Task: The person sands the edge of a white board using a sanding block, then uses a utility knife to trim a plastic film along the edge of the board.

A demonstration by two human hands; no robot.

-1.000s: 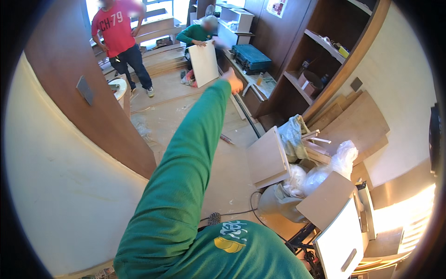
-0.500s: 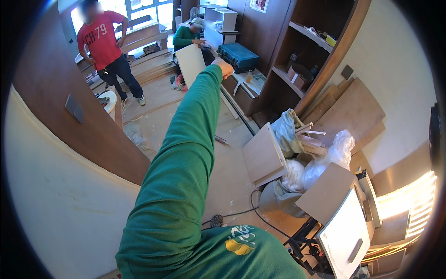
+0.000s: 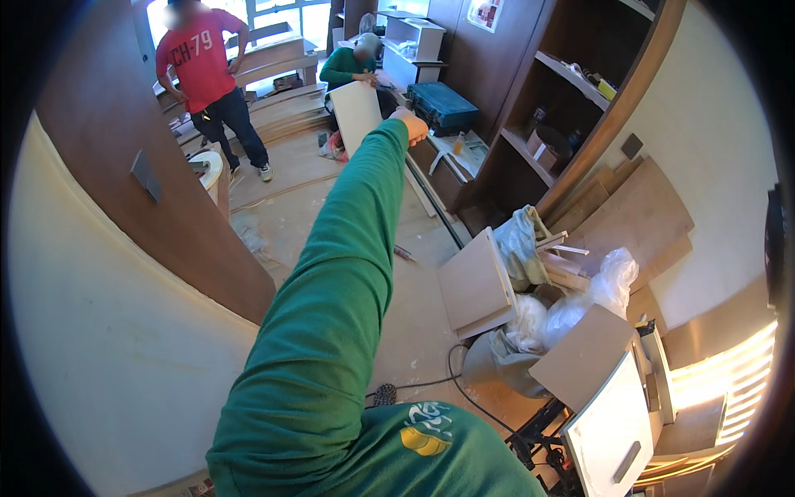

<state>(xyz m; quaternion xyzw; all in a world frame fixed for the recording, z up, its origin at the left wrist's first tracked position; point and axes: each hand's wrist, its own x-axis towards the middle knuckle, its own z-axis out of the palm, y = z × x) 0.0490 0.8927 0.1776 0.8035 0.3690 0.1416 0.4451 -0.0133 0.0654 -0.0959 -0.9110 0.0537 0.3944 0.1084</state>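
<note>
Stretched far out in front of me, my left arm in a green sleeve ends in my left hand (image 3: 411, 126). Its fingers are curled in and no object shows in them; their inner side is turned from view. The hand appears in the air, apart from anything I can make out. Beyond it, in line of sight, are a teal tool case (image 3: 443, 106) on a low cabinet and a pale panel (image 3: 356, 116). A crouching co-worker in green (image 3: 352, 66) has their hands at the panel's top edge. My right hand is out of the picture.
A second person in a red shirt (image 3: 199, 62) stands at the far left. Dark shelving (image 3: 571, 83) lines the right. Nearer are a tilted cabinet panel (image 3: 474, 282), a bin with plastic bags (image 3: 505, 364), a white board (image 3: 609, 422) and a black cable (image 3: 451, 364) across the floor.
The room has shifted a little right and down in the picture. My left arm stays outstretched with its fingers curled. The co-worker's head is bent slightly differently.
</note>
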